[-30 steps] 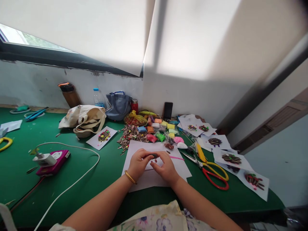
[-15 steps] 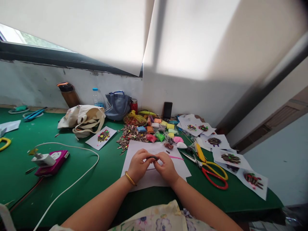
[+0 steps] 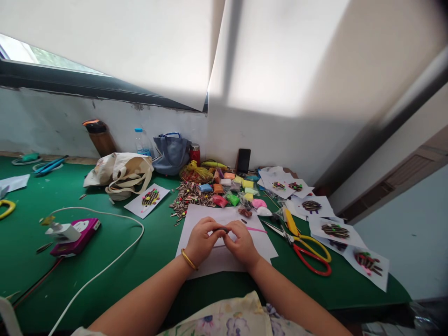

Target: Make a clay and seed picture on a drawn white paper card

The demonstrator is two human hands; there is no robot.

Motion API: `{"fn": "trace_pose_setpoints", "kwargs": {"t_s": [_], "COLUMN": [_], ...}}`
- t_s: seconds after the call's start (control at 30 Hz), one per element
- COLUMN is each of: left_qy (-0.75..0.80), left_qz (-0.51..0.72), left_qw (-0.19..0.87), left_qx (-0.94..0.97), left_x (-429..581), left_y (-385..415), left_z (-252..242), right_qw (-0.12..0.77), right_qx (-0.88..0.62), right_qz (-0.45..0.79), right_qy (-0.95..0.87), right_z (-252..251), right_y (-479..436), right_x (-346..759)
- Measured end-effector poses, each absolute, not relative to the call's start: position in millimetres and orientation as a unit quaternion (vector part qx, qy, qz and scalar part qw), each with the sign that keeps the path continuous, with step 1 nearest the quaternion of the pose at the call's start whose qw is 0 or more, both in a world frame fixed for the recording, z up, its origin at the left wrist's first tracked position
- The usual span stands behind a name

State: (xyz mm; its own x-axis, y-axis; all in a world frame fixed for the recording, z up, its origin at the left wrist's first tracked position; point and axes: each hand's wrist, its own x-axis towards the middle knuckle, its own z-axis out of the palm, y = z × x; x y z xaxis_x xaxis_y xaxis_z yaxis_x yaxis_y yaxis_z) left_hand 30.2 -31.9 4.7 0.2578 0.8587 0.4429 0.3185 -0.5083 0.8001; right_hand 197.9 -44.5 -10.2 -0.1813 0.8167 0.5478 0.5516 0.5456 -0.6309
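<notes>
My left hand [image 3: 202, 240] and my right hand [image 3: 241, 242] meet above a white sheet of paper [image 3: 196, 215]. Between their fingertips they pinch a small dark piece [image 3: 221, 229], which both hands grip. A gold bangle circles the left wrist. On the paper just beyond my right hand lie a thin pink strip [image 3: 256, 229] and a small dark bit [image 3: 244, 221]. Reddish-brown lumps [image 3: 245, 212] rest at the paper's far edge.
Seeds [image 3: 189, 198] and colourful clay packets [image 3: 233, 198] lie behind the paper. Red-and-yellow scissors [image 3: 304, 247] and decorated sheets [image 3: 338, 231] are at right. Leftward are a decorated card [image 3: 147, 200], a cloth bag [image 3: 119, 170], a white cable [image 3: 117, 254] and a magenta power box [image 3: 79, 238].
</notes>
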Motion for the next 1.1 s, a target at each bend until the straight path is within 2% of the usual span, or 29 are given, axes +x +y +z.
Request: {"fn": "trace_pose_setpoints", "kwargs": {"t_s": [0.17,0.43,0.67,0.93,1.1], "left_qy": [0.378,0.393,0.369,0.374,0.37], "left_qz": [0.483,0.463,0.492,0.459,0.491], "left_qw": [0.327,0.272,0.324,0.289,0.313], "left_qx": [0.719,0.746,0.719,0.752,0.724], "left_x": [30.9,31.8,33.0,32.3,31.7], "left_y": [-32.8,-35.6,-33.5,-34.8,-32.5], "left_z": [5.7,3.8,6.8,4.8,2.3], "right_qw": [0.448,0.424,0.451,0.447,0.472], "right_qx": [-0.428,-0.454,-0.428,-0.441,-0.423], "right_qz": [0.174,0.127,0.174,0.155,0.197], "right_qy": [-0.765,-0.774,-0.764,-0.763,-0.748], "right_z": [-7.7,-8.4,-7.4,-10.0,-7.9], "right_y": [-43.3,-45.6,-44.5,-44.4,-43.1], "right_x": [199.8,198.8,199.6,198.7,199.2]}}
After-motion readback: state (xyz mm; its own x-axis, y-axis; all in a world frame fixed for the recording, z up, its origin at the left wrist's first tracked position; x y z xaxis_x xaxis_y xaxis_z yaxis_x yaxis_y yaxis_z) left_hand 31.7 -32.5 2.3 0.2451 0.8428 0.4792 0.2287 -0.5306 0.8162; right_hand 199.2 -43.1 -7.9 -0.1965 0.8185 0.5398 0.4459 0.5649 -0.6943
